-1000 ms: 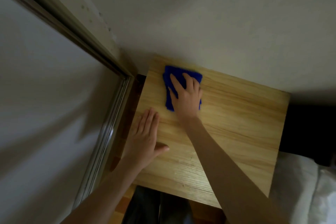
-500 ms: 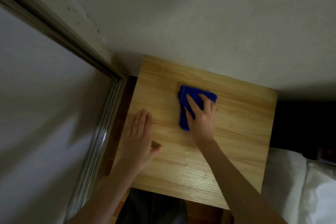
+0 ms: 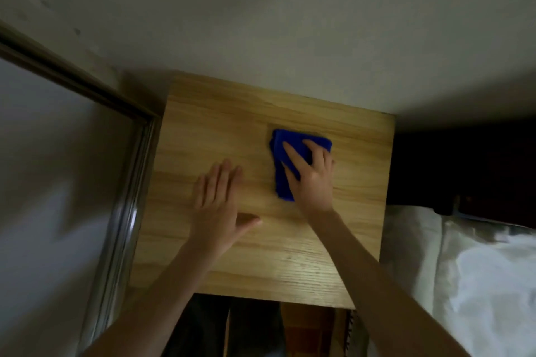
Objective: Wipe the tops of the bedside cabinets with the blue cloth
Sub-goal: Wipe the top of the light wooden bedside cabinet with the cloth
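My right hand [image 3: 311, 175] lies spread, palm down, on the blue cloth [image 3: 282, 164], pinning it to the cabinet top [image 3: 203, 130] a little right of centre, toward the back edge. It presses rather than grasps. My palm hides most of the cloth; only its left strip and far edge show. My left hand [image 3: 217, 206] is flat and unclenched on the bare wood beside it, holding nothing. The picture is dim and smeared. White bedding [image 3: 478, 284] runs off the right edge, and a metal door frame [image 3: 127, 200] is cut off at left.
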